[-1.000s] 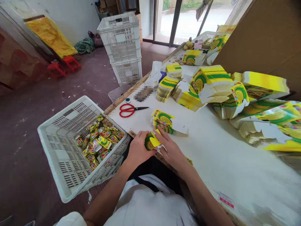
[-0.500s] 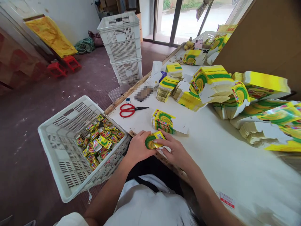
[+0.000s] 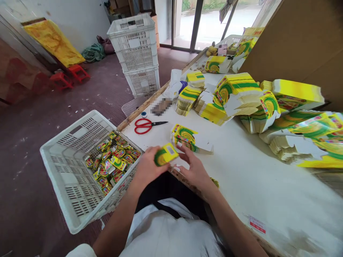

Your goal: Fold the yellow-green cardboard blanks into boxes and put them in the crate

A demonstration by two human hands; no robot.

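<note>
My left hand grips the little yellow box near the table's edge. My right hand is loose, spread just beside it. The box looks closed, so I think folding is nearly done; the next move calls for a soft squeeze.

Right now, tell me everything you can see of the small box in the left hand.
The small box looks like thin printed card, yellow with green curved bands and a pale patch on its yellow part; any print there is too blurred to read. No raised flap shows. The left hand grips it, hiding part of its left end, and holds it tilted near the close edge of the table. The right hand's fingers are just beside its right end; contact is unclear.
</note>
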